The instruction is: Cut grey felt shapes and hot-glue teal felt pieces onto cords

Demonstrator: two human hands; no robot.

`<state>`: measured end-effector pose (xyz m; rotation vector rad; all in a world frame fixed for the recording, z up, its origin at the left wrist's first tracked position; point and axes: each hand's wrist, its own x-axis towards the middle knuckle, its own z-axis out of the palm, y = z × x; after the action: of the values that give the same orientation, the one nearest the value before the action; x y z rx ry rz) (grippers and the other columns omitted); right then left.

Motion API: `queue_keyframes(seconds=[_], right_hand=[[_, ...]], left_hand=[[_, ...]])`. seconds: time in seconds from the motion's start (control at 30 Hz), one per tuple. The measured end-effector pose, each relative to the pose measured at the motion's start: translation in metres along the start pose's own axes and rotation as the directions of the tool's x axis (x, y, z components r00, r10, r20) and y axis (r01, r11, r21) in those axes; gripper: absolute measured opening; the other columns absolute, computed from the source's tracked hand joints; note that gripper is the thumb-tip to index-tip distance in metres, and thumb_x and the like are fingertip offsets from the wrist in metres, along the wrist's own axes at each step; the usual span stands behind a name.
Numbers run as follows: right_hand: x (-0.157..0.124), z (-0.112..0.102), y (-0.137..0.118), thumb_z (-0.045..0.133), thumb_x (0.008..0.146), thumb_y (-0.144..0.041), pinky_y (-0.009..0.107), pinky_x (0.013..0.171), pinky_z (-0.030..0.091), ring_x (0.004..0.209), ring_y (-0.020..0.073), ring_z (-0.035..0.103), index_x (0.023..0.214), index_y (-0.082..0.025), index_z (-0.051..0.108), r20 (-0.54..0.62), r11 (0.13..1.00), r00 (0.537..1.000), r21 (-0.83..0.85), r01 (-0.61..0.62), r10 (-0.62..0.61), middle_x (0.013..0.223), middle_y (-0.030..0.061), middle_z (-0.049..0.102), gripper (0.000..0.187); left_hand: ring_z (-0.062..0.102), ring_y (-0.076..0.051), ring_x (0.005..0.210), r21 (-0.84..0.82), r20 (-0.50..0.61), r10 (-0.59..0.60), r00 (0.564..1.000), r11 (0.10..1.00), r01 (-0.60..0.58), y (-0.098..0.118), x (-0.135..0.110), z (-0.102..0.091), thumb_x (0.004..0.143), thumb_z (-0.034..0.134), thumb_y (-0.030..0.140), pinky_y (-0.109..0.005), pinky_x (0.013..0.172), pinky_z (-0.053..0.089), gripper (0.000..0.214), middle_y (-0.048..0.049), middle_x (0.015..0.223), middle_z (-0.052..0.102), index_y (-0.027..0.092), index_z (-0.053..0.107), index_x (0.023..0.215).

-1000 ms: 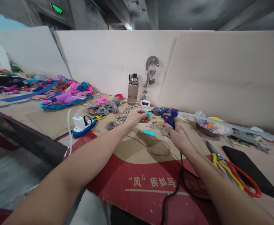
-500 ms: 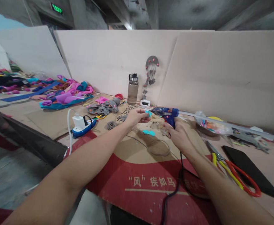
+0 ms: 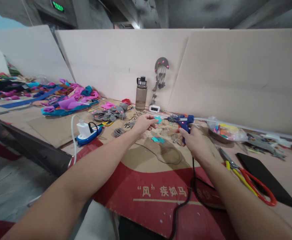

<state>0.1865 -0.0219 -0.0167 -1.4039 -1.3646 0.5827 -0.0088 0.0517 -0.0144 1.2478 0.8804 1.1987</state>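
My right hand (image 3: 194,141) is wrapped round the grip of a blue hot glue gun (image 3: 183,120), whose nozzle points left. Its black cord (image 3: 186,196) trails toward me over the cardboard. My left hand (image 3: 143,124) pinches a small teal felt piece (image 3: 158,119) right at the nozzle tip. A second teal felt piece (image 3: 158,140) lies flat on the cardboard just below both hands.
Scissors with red and yellow handles (image 3: 248,178) and a black flat case (image 3: 266,178) lie to the right. A foil dish of coloured bits (image 3: 226,131), a water bottle (image 3: 141,93), a white charger on a power strip (image 3: 86,131), grey felt shapes (image 3: 108,116) and bright fabric scraps (image 3: 71,100) lie around.
Both hands with the glue gun and teal piece have shifted slightly up and away; the view has tilted a little. Grips are unchanged.
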Motion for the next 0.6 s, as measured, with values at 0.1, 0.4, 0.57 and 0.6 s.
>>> queue_keyframes(seconds=[0.1,0.4,0.57,0.6], right_hand=[[0.009,-0.004,0.015,0.055,0.08,-0.03,0.027,0.038,0.04,0.045,0.0146,0.051,0.084,-0.023,0.051,0.046,0.991,0.99,-0.021,-0.134,0.134,0.065,0.0023,0.062,0.009],[0.017,-0.023,0.037,0.072,0.067,-0.025,0.038,0.062,0.044,0.066,0.0243,0.057,0.056,-0.022,0.053,0.052,0.811,0.958,-0.522,0.265,-0.281,0.059,0.0054,0.052,0.022],[-0.006,-0.001,0.004,0.064,0.078,-0.02,0.034,0.076,0.047,0.079,0.0186,0.059,0.085,-0.022,0.071,0.483,0.772,0.794,-0.316,0.551,-0.37,0.094,0.0069,0.062,0.01],[-0.01,0.005,0.001,0.064,0.078,-0.018,0.032,0.078,0.047,0.081,0.0177,0.059,0.087,-0.022,0.072,0.571,0.771,0.741,-0.27,0.577,-0.355,0.095,0.006,0.063,0.012]], left_hand=[[0.053,-0.004,0.043,0.013,0.023,0.001,1.0,1.0,-0.002,0.001,-0.001,0.001,0.078,0.07,0.012,-0.015,0.04,0.03,0.016,0.0036,0.056,0.058,0.013,0.055,0.074],[0.054,-0.005,0.046,-0.011,0.047,-0.032,0.998,0.999,0.033,0.007,-0.008,0.005,0.079,0.065,0.007,-0.017,0.045,0.033,0.018,0.0023,0.054,0.058,0.015,0.051,0.071],[0.05,-0.004,0.042,0.003,0.055,-0.032,0.998,0.999,0.032,0.003,-0.006,0.003,0.081,0.062,0.008,-0.016,0.043,0.031,0.017,0.0023,0.052,0.058,0.015,0.05,0.072],[0.048,-0.004,0.04,0.011,0.064,-0.027,0.998,1.0,0.026,0.003,-0.005,0.003,0.081,0.062,0.008,-0.016,0.043,0.031,0.017,0.0022,0.052,0.059,0.015,0.05,0.072]])
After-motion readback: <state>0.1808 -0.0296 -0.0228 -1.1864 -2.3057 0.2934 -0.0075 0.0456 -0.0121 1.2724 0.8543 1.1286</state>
